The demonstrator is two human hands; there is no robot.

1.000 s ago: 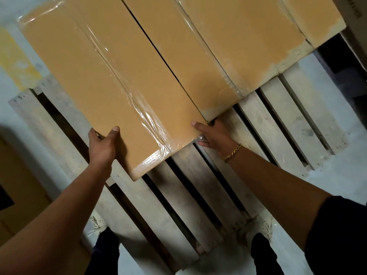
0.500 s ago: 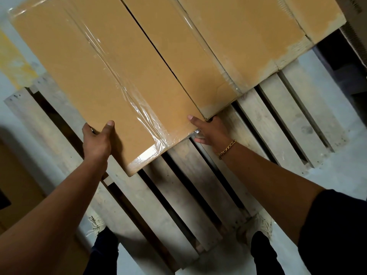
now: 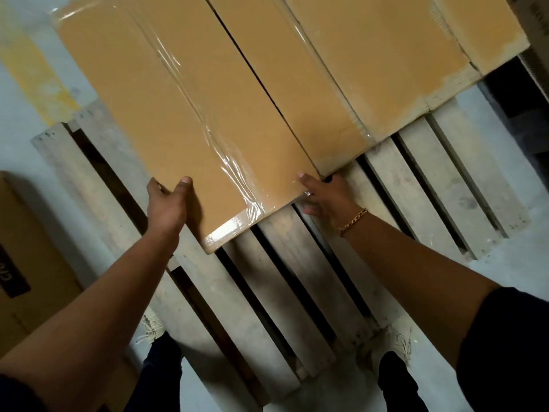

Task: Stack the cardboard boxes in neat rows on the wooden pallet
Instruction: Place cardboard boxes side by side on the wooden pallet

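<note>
Box (image 3: 184, 120) end gripped by left hand (image 3: 166, 200), right hand (image 3: 329, 197): thumbs atop, fingers round edges.

Wrapped box (image 3: 184, 114): long, flat, brown, shiny clear wrap across top, set slantwise over pallet (image 3: 101, 203), near corner poking out above slats. Second box (image 3: 306, 93): same long brown shape, right beside it, thin dark gap between. More boxes (image 3: 386, 55): side by side in row further right. Pallet: pale worn wood slats, dark gaps, flat on floor.
</note>
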